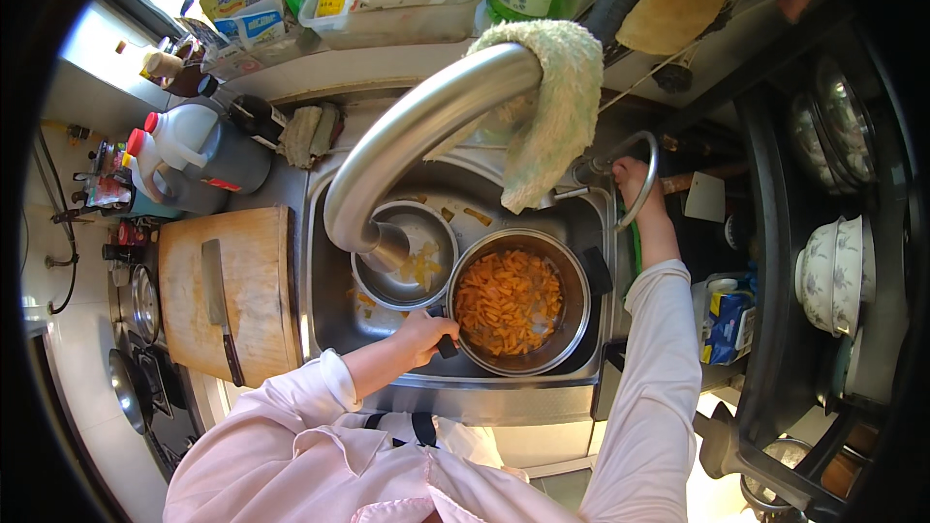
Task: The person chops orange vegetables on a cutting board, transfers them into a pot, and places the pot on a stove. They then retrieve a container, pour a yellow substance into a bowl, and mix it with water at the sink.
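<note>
My left hand (420, 338) grips a black side handle (446, 346) of a steel pot (577, 305) standing in the sink. Cut orange pieces (505, 298), carrot-like, lie in water inside it. At the sink's back right corner, my right hand (633, 173) reaches behind a thin curved metal spout (649, 185); its fingertips are partly hidden, so what it touches is unclear. Beside the pot sits a smaller steel bowl (374, 289) with pale thin slices (423, 266) in it. Above that bowl hangs the end of a thick steel faucet (429, 116).
A greenish cloth (563, 80) drapes over the faucet. Left of the sink (334, 334), a cleaver (213, 283) lies on a wooden cutting board (265, 290). Large plastic jugs (192, 138) stand behind the board. A dark rack (763, 232) with floral bowls (828, 276) rises at right.
</note>
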`<action>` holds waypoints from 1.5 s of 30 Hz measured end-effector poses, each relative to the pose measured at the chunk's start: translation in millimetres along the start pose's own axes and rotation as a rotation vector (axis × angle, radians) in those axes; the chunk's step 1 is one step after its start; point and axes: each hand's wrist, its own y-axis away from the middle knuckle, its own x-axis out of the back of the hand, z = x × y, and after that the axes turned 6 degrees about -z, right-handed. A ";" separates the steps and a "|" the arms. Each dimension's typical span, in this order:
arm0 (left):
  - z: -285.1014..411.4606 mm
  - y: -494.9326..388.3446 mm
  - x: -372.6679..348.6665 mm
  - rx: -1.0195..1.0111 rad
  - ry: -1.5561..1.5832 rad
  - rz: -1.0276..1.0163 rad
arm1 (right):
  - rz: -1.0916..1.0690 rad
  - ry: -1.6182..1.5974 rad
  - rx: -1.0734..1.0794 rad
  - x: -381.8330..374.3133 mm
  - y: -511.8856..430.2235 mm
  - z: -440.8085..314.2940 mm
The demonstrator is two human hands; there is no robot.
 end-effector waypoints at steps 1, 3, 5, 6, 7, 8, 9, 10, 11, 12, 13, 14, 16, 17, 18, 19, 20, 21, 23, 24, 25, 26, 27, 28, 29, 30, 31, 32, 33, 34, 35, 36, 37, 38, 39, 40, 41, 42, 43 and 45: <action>0.8 0.4 -0.9 -0.004 -0.004 0.006 | 0.002 0.043 -0.008 1.2 -0.4 -5.0; 1.6 3.0 -4.1 -0.008 -0.013 0.014 | -0.019 0.083 -0.011 4.6 0.6 -9.4; 3.4 7.7 -7.1 -0.015 -0.038 -0.001 | 0.010 0.057 -0.005 6.5 8.9 -7.6; 6.1 10.3 -9.0 -0.021 -0.052 -0.013 | 0.051 0.011 0.007 4.3 16.9 1.1; 6.9 13.3 -8.3 -0.018 -0.065 -0.019 | 0.080 -0.035 0.027 1.6 27.2 0.7; 7.6 16.4 -6.8 -0.015 -0.080 -0.027 | 0.056 -0.116 0.008 1.6 43.6 2.7; 6.8 20.3 -1.9 -0.015 -0.079 -0.024 | 0.018 -0.198 0.002 0.3 63.4 -7.0; 7.6 23.5 1.2 -0.032 -0.070 -0.040 | -0.048 -0.295 -0.083 2.5 86.0 -11.4; 6.9 27.6 5.2 -0.049 -0.062 -0.053 | -0.117 -0.392 -0.171 4.1 110.1 -15.3; 6.2 32.4 7.5 -0.064 -0.058 -0.075 | -0.129 -0.326 -0.231 9.7 135.4 -21.9; 6.3 37.6 10.3 -0.067 -0.071 -0.092 | -0.141 -0.263 -0.290 13.7 158.7 -31.8; 7.0 43.5 13.6 -0.073 -0.081 -0.108 | -0.097 -0.222 -0.274 17.1 179.9 -47.3; 9.4 61.7 13.9 -0.109 -0.074 -0.133 | 0.000 -0.254 -0.232 21.4 213.7 -65.3; 9.0 71.2 15.9 -0.135 -0.079 -0.150 | 0.045 -0.331 -0.203 21.2 226.6 -70.5; 9.6 80.0 18.9 -0.165 -0.086 -0.169 | 0.094 -0.408 -0.171 22.9 237.3 -76.9; 10.8 91.9 21.7 -0.189 -0.092 -0.182 | 0.100 -0.496 -0.159 23.9 248.1 -83.4; 13.7 105.4 22.3 -0.143 -0.055 -0.195 | 0.102 -0.586 -0.145 26.6 258.0 -91.9; 14.2 118.2 27.7 -0.156 -0.048 -0.219 | 0.101 -0.677 -0.129 29.7 266.7 -102.1; 7.4 139.4 42.7 -0.172 -0.030 -0.268 | 0.105 -0.741 -0.100 36.5 284.6 -125.1; 3.4 148.6 52.5 -0.179 -0.061 -0.283 | 0.116 -0.755 -0.086 39.5 295.8 -138.9; 1.7 161.7 61.3 -0.207 -0.092 -0.294 | 0.123 -0.769 -0.073 40.9 307.0 -153.1; 1.0 178.4 69.9 -0.236 -0.122 -0.302 | 0.137 -0.780 -0.068 40.9 317.3 -167.0; -2.3 192.4 79.2 -0.268 -0.151 -0.310 | 0.132 -0.759 -0.046 41.3 329.1 -178.2; -10.7 203.9 92.0 -0.282 -0.162 -0.289 | 0.136 -0.767 -0.037 38.3 338.9 -191.1; -18.1 216.4 105.4 -0.301 -0.160 -0.288 | 0.138 -0.775 -0.026 34.3 348.5 -205.0; -25.8 230.1 117.8 -0.318 -0.159 -0.289 | 0.124 -0.783 0.006 31.1 358.9 -219.2; -33.2 244.6 130.6 -0.338 -0.158 -0.287 | 0.098 -0.785 0.024 25.6 367.4 -229.8; -41.0 261.8 143.1 -0.367 -0.152 -0.259 | 0.070 -0.787 0.043 19.6 376.1 -239.5; -49.1 275.9 157.8 -0.395 -0.151 -0.255 | 0.047 -0.790 0.067 13.9 385.2 -250.4; -59.9 290.4 174.9 -0.423 -0.147 -0.242 | 0.019 -0.796 0.103 4.6 394.2 -262.3; -71.3 305.3 191.5 -0.451 -0.141 -0.226 | -0.023 -0.790 0.130 -4.1 402.6 -276.4; -83.0 322.0 208.2 -0.461 -0.072 -0.232 | -0.067 -0.787 0.156 -14.3 412.0 -291.7; -95.4 337.8 224.7 -0.481 -0.065 -0.195 | -0.115 -0.784 0.184 -25.5 421.8 -306.8; -108.4 353.4 241.8 -0.500 -0.055 -0.155 | -0.170 -0.788 0.211 -38.9 431.4 -322.6; -125.1 369.9 257.7 -0.526 -0.041 -0.108 | -0.226 -0.793 0.225 -52.3 441.4 -336.4; -144.5 382.7 276.7 -0.556 0.017 -0.084 | -0.287 -0.803 0.247 -66.7 452.2 -350.9; -160.6 398.5 292.3 -0.581 0.017 -0.059 | -0.347 -0.816 0.278 -80.8 463.5 -366.1; -176.3 417.3 305.9 -0.610 0.019 -0.017 | -0.385 -0.821 0.300 -94.7 476.7 -380.4; -191.9 435.4 319.0 -0.636 0.021 0.026 | -0.407 -0.811 0.352 -108.5 489.0 -393.0; -229.0 462.7 347.3 -0.656 0.142 0.081 | -0.509 -0.778 0.364 -128.4 510.5 -436.9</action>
